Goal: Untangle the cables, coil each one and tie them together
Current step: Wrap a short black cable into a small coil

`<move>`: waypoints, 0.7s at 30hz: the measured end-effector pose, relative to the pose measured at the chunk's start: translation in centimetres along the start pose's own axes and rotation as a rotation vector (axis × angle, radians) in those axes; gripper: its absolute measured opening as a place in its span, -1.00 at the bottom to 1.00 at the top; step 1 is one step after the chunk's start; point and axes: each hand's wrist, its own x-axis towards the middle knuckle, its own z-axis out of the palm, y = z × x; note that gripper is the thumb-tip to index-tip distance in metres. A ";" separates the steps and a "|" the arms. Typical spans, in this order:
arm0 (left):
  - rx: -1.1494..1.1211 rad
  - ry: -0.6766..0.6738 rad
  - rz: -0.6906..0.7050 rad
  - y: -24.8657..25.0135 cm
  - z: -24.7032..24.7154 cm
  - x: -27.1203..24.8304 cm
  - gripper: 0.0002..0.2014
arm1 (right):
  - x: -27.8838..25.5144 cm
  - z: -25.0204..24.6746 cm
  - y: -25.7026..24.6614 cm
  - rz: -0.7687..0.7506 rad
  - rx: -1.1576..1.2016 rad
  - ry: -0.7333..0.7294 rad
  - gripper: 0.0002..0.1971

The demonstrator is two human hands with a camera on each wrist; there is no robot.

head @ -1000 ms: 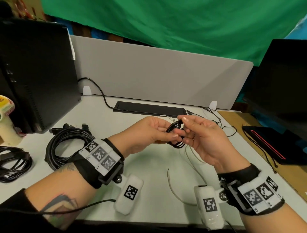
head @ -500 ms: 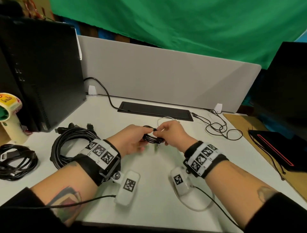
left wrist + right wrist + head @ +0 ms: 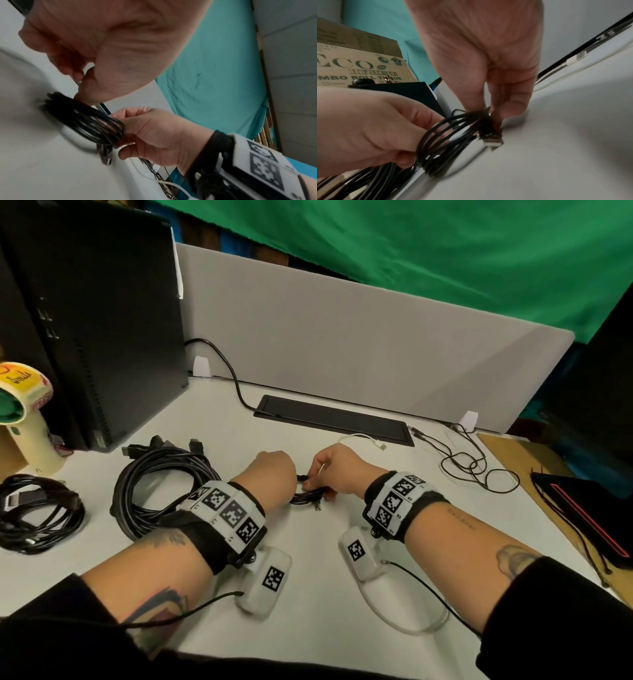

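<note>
Though thin, black cable [image 3: 306, 495] forms a tight coil.

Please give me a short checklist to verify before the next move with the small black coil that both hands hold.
1. Left hand grips the small black coil: ok.
2. Right hand pinches the coil's other side: ok.
3. Loops lie together, none slipped out: ok.
4. USB plug free and visible: ok.
5. Coil already tied: cannot tell.
6. White cable coiled: not ok, it lies loose on the desk.
</note>
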 end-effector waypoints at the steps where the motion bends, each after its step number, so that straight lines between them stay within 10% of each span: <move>1: 0.013 -0.006 -0.022 0.1 0.0 -0.1 -0.70 | 0.1 0.1 -0.1 0.002 -0.003 0.005 -0.84; 21: 0.002 -0.153 0.154 -0.5 0.2 0.7 -0.54 | -4.7 -2.8 0.6 0.000 0.145 -0.175 -0.55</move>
